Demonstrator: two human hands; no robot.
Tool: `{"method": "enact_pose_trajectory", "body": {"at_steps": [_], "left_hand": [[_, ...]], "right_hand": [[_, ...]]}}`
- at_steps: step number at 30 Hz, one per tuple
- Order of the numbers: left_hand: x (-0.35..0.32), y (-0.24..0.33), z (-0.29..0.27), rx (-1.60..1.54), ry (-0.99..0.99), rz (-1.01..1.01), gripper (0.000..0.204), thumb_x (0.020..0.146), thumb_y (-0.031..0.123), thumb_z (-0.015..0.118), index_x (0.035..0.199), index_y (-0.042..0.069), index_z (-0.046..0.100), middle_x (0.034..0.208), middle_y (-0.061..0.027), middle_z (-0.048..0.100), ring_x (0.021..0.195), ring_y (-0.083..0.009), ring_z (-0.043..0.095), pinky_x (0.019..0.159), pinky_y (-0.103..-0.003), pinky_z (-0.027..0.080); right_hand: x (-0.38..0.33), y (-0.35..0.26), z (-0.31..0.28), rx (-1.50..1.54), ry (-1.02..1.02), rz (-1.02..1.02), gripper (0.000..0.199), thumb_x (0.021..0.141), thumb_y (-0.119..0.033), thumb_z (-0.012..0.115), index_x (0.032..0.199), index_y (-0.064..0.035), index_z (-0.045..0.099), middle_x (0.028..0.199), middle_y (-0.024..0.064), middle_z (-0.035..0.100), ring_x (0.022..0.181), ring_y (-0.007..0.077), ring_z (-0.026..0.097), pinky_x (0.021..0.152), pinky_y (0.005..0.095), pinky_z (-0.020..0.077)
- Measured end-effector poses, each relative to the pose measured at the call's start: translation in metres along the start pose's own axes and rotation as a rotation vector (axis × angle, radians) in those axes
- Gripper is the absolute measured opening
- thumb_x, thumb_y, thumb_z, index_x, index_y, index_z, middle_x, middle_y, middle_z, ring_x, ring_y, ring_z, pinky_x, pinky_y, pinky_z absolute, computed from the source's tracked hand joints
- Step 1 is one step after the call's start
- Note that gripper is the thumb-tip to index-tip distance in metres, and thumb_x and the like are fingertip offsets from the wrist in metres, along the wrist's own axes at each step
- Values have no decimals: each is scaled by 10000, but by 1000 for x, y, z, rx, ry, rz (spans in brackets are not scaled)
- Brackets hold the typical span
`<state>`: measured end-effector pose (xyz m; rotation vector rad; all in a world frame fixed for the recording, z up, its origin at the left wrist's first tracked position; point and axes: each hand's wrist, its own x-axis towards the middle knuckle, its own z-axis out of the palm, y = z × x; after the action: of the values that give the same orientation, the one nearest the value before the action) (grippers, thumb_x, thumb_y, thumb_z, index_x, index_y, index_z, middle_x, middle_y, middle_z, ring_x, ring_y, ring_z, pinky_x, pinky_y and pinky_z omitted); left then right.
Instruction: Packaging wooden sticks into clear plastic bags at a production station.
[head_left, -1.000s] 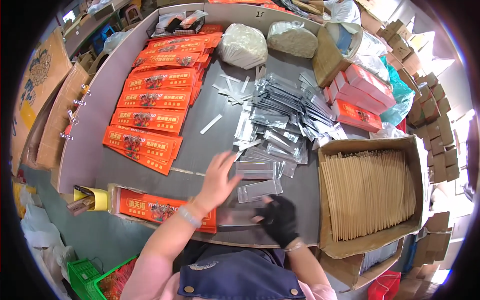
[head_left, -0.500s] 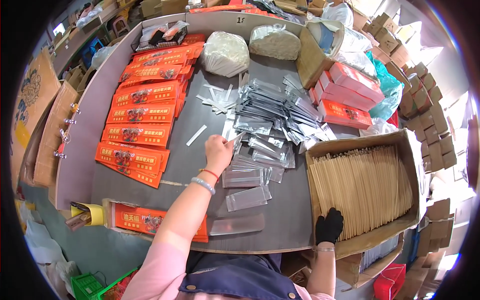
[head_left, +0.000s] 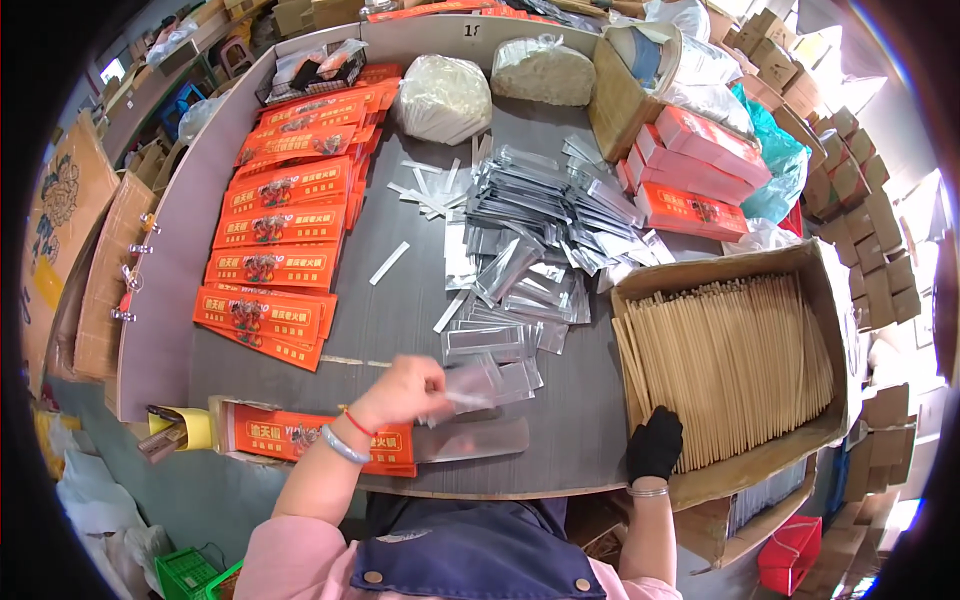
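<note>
My bare left hand (head_left: 405,391) is closed, pinching a clear plastic packet (head_left: 472,385) near the front of the table; motion blurs the packet slightly. Just below it lie a stack of red printed sleeves (head_left: 285,435) in a shallow cardboard holder and a long clear sleeve (head_left: 478,439). More clear packets (head_left: 490,343) lie just beyond the hand, in front of a heap of silvery packets (head_left: 520,195). My right hand (head_left: 656,446), in a black glove, rests against the near left corner of a carton, touching wooden chopsticks (head_left: 730,370). Its dark fingers blur together, so their grip is unclear.
Fanned red sleeves (head_left: 270,228) line the table's left side. White paper strips (head_left: 390,263) lie mid-table. Two plastic-wrapped bundles (head_left: 445,98) stand at the back. Red and white boxes (head_left: 690,208) are stacked at right, beyond the chopstick carton (head_left: 835,330).
My left hand has come back toward me from the packet heap, now with a clear packet in it. A white strip now lies beside the heap. My right hand has barely moved.
</note>
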<state>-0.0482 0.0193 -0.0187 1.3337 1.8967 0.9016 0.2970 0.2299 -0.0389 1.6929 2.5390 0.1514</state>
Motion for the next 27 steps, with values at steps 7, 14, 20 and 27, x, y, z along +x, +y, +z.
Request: {"method": "enact_pose_trajectory", "body": {"at_steps": [7,14,20,27], "left_hand": [[-39,4,37,331,-44,278,173,665,123,751,662,63,589,812,-65,624,815,-270,576,712,-361,491],[-28,0,30,42,83,125,160,708,112,764,714,35,624,793,-86,635,721,-277,616,659,-341,505],[-11,7,15,-8,257,72,185,677,118,793,700,37,628,748,-90,637,718,-269,615,649,-333,494],[-68,16,52,374,186,99,223,615,214,815,778,114,701,1113,-41,602,1052,-287,504,886,-430,409]], "right_hand": [[4,2,4,70,82,83,213,874,-111,564,1057,-22,501,980,171,541,948,344,574,800,427,495],[-10,-12,-25,642,333,-70,203,926,-66,505,1078,50,576,990,206,619,921,361,601,794,421,482],[-19,-33,-39,934,117,-247,150,926,-30,508,1050,18,577,887,184,590,814,348,588,738,392,465],[-21,-65,-46,778,-107,-610,210,855,-95,620,1056,-125,676,774,128,577,716,329,579,655,413,461]]}}
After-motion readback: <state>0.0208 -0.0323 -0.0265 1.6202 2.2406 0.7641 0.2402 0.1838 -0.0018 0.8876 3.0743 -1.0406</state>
